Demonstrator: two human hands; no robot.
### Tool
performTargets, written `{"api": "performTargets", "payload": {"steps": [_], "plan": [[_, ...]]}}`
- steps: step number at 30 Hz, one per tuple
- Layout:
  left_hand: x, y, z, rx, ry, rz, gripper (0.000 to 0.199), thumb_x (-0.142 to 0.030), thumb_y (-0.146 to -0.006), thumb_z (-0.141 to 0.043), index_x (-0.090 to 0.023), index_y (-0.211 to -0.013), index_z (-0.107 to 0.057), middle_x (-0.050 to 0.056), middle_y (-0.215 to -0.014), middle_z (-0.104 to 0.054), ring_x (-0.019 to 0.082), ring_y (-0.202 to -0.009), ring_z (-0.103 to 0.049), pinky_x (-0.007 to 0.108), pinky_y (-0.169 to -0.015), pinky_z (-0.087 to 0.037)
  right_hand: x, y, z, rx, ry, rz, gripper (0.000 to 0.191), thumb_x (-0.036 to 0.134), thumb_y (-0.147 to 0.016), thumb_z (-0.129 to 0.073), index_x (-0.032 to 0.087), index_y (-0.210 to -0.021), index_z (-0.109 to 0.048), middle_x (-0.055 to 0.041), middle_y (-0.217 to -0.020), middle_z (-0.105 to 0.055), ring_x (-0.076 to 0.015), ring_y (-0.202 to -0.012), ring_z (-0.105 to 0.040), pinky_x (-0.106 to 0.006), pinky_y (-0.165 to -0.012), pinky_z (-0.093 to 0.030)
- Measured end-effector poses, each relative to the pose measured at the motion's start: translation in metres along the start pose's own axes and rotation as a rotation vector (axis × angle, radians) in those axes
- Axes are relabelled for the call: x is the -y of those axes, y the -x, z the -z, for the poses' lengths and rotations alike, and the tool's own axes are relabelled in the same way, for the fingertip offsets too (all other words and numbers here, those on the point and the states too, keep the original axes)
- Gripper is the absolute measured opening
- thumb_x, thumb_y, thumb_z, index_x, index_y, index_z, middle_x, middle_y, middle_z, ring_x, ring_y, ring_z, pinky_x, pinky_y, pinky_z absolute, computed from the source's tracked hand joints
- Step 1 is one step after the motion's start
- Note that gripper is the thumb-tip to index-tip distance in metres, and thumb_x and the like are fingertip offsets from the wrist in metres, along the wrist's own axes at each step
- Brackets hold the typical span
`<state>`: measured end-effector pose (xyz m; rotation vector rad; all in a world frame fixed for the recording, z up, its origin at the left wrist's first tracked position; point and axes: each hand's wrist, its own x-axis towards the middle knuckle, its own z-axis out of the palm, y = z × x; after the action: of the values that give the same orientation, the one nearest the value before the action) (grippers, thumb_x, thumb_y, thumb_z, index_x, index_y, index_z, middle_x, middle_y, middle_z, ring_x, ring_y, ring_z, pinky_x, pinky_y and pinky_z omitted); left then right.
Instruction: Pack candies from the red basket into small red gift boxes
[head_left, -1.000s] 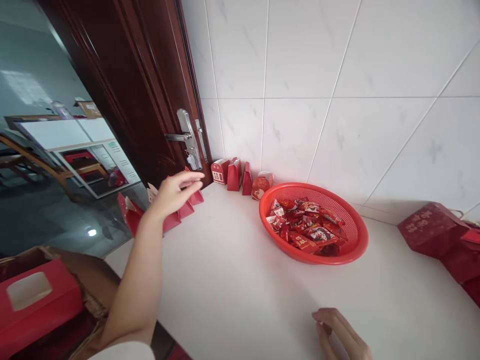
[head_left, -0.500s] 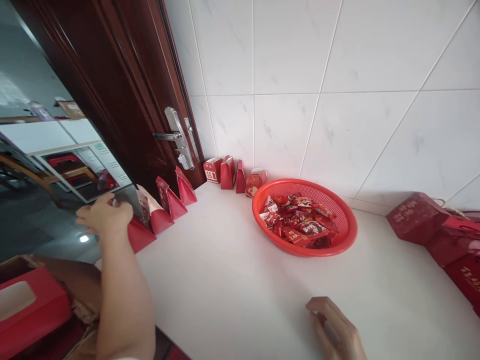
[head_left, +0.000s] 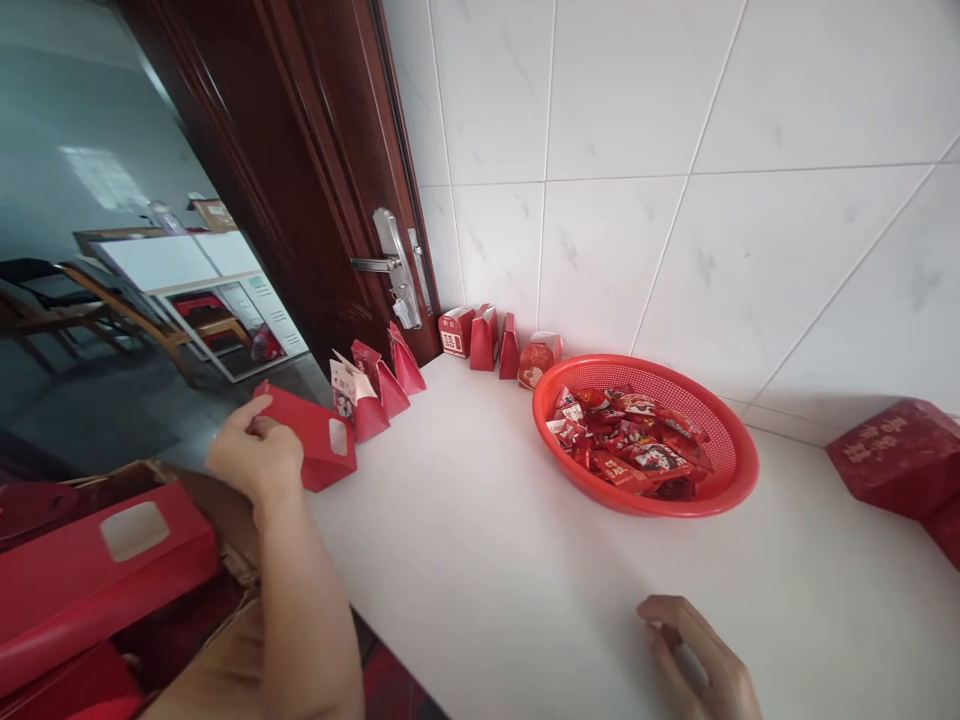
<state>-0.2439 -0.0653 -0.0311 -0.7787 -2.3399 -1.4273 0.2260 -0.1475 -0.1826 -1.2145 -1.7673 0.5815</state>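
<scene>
My left hand is closed on the end of a red paper box with a small pale window, at the table's left edge. Right behind that box stand several red peaked boxes in a row. My right hand is near the front of the white table, its fingers curled in with nothing seen between them. A red plastic basket holding red-wrapped sweets sits between my right hand and the tiled wall.
At the lower left, a cardboard carton contains red boxes. More small red boxes line the wall beside the brown door. A dark red box lies at the right. Chairs and a white counter show beyond the door.
The view has shifted left. My left hand has gone from spread fingers above the nearest red box to a grip on its end, and the box is now turned with its window showing.
</scene>
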Motion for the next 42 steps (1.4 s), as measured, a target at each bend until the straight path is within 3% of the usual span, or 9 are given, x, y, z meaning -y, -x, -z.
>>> {"api": "performTargets", "payload": {"steps": [4, 7, 14, 17, 22, 29, 32, 36, 42], "plan": [[-0.018, 0.018, 0.027, -0.135, 0.084, 0.018, 0.045, -0.012, -0.079, -0.054, -0.010, -0.117, -0.078, 0.014, -0.119, -0.077, 0.035, -0.117, -0.069, 0.042, -0.107, -0.051, -0.002, 0.000, 0.001, 0.037, 0.001, 0.021, 0.028, 0.046, -0.103, -0.054, 0.024, -0.092, -0.069, -0.0056, -0.084, -0.070, -0.0172, -0.063, -0.066, -0.026, -0.060, -0.056], [-0.029, 0.028, 0.033, -0.035, 0.236, -0.075, 0.041, -0.019, -0.079, -0.057, -0.013, -0.113, -0.079, 0.008, -0.116, -0.079, 0.032, -0.114, -0.070, 0.039, -0.105, -0.053, 0.003, 0.002, -0.003, -0.020, -0.012, -0.011, 0.030, 0.049, -0.102, -0.054, 0.024, -0.091, -0.068, -0.0060, -0.084, -0.069, -0.0176, -0.063, -0.064, -0.028, -0.061, -0.056], [-0.074, 0.096, 0.012, 1.022, 0.509, -0.436, 0.028, -0.038, -0.088, -0.061, -0.020, -0.095, -0.082, 0.007, -0.105, -0.081, 0.028, -0.100, -0.075, 0.034, -0.085, -0.061, 0.006, 0.001, 0.001, 0.025, -0.022, -0.068, 0.024, 0.044, -0.100, -0.060, 0.025, -0.113, -0.066, 0.0017, -0.072, -0.062, -0.0170, -0.065, -0.064, -0.029, -0.073, -0.058], [-0.099, 0.135, 0.001, 1.466, 0.611, -0.739, 0.031, -0.028, -0.096, -0.054, -0.021, -0.106, -0.082, 0.007, -0.109, -0.080, 0.023, -0.097, -0.075, 0.030, -0.083, -0.059, 0.008, -0.002, 0.005, 0.073, -0.058, -0.006, 0.056, 0.044, -0.093, -0.070, 0.023, -0.141, -0.053, 0.0026, -0.076, -0.064, -0.0174, -0.067, -0.066, -0.029, -0.072, -0.059], [-0.127, 0.180, -0.015, 1.812, 0.770, -0.911, 0.031, -0.024, -0.100, -0.052, -0.019, -0.115, -0.080, 0.009, -0.114, -0.079, 0.016, -0.084, -0.073, 0.025, -0.077, -0.057, 0.020, -0.010, 0.005, 0.105, -0.146, -0.030, 0.058, 0.042, -0.088, -0.074, 0.022, -0.139, -0.055, -0.0058, -0.100, -0.074, -0.0220, -0.081, -0.072, -0.029, -0.072, -0.060], [-0.141, 0.177, -0.044, 2.148, 0.790, -0.596, 0.038, -0.047, -0.097, -0.065, -0.019, -0.119, -0.077, 0.011, -0.121, -0.077, 0.025, -0.111, -0.071, 0.033, -0.090, -0.058, 0.017, -0.013, 0.003, 0.091, -0.216, -0.123, 0.047, 0.047, -0.090, -0.072, 0.020, -0.126, -0.062, -0.0117, -0.112, -0.075, -0.0263, -0.093, -0.075, -0.031, -0.074, -0.060], [-0.152, 0.159, -0.066, 2.198, 0.859, -0.525, 0.046, -0.054, -0.094, -0.067, -0.020, -0.125, -0.073, 0.013, -0.128, -0.073, 0.028, -0.122, -0.068, 0.040, -0.102, -0.054, 0.008, -0.012, -0.001, 0.108, -0.235, -0.154, 0.065, 0.058, -0.089, -0.071, 0.020, -0.138, -0.054, -0.0144, -0.115, -0.074, -0.0279, -0.096, -0.074, -0.034, -0.078, -0.060], [-0.174, 0.136, -0.118, 1.990, 0.693, -0.599, 0.053, -0.055, -0.093, -0.066, -0.018, -0.130, -0.070, 0.014, -0.128, -0.074, 0.028, -0.118, -0.069, 0.037, -0.099, -0.053, 0.000, -0.010, -0.002, 0.115, -0.349, -0.148, 0.096, 0.082, -0.077, -0.066, 0.018, -0.147, -0.048, -0.0151, -0.104, -0.072, -0.0302, -0.087, -0.072, -0.038, -0.078, -0.059], [-0.209, 0.144, -0.198, 1.901, -0.096, -1.104, 0.041, -0.040, -0.089, -0.067, -0.020, -0.124, -0.074, 0.007, -0.128, -0.075, 0.025, -0.115, -0.069, 0.029, -0.099, -0.049, 0.001, -0.011, 0.008, 0.063, -0.428, -0.366, 0.062, 0.071, -0.095, -0.047, 0.029, -0.139, -0.057, -0.0061, -0.081, -0.068, -0.0285, -0.075, -0.067, -0.043, -0.079, -0.057]]}}
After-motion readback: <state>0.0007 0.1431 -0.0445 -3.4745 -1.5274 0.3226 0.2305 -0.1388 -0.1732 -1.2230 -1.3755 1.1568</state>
